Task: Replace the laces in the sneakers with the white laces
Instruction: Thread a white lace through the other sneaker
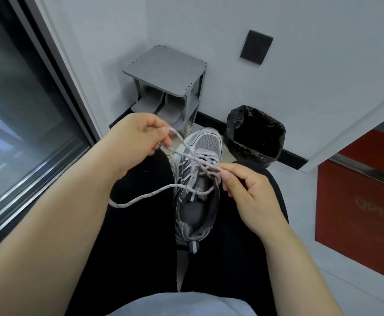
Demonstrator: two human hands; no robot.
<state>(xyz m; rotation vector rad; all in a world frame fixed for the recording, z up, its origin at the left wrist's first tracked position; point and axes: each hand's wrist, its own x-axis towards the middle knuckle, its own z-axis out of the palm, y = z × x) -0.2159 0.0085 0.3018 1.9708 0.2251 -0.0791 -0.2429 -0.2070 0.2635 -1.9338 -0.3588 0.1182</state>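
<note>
The grey sneaker [198, 183] sits wedged between your thighs, toe away. Your left hand [138, 137] pinches a loop of pale speckled lace [145, 197]; your right hand [248, 188] pinches it beside the eyelets. A hard, uneven pull could whip the loose end through or dislodge the shoe.

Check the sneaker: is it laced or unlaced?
Laced: the speckled lace crisscrosses the eyelets of the sneaker; left hand and right hand each pinch a strand.

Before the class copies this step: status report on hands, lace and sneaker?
Left hand pinches a loop of white speckled cord lace. Right hand pinches it by the eyelets. Grey mesh sneaker between the knees. Black-bagged bin beyond its toe.
</note>
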